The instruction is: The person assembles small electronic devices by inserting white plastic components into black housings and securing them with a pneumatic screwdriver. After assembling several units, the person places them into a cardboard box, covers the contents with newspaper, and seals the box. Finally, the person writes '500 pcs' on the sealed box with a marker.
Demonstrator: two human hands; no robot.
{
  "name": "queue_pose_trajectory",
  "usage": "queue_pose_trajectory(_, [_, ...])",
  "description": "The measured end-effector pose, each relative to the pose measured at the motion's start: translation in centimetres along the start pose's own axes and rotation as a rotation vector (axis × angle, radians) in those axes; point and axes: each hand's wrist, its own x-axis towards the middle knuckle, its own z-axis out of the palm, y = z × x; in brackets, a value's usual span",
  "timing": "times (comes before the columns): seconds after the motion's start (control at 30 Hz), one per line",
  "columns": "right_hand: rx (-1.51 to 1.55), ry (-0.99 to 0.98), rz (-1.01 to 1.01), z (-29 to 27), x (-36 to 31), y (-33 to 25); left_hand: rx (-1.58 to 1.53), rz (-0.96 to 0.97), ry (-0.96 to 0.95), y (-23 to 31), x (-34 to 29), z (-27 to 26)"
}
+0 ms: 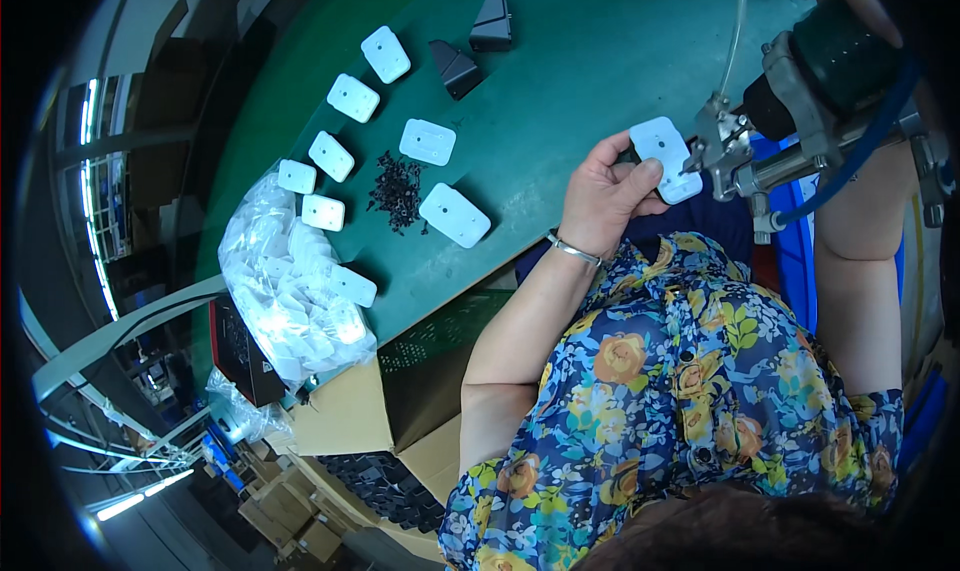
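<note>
Dark hair and a flowered blouse (700, 371) fill the lower edge, with both forearms reaching up toward a green table (580, 61). Next in size, a clear bag of white parts (285, 291) slumps at the table's left edge, within reach. A pneumatic tool (800, 111) comes in from the right; the right hand (850, 11) on it is mostly hidden, so its fingers cannot be judged. Its nose touches a white plate (668, 158), which the left hand (605, 191) pinches with thumb and fingers to steady it. Loose white plates (428, 142) and black screws (398, 186) lie apart on the table.
</note>
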Motion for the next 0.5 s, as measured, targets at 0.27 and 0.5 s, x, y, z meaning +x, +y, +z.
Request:
queue_pose_trajectory(0.27, [-0.014,-0.003,0.007,0.69,0.05,-0.16,-0.013,0.001,-0.035,0.47,0.03,0.28])
queue_pose_trajectory(0.5, [-0.046,-0.018,0.011,0.65,0.72,-0.38,-0.093,-0.039,-0.029,0.95,-0.03,0.33])
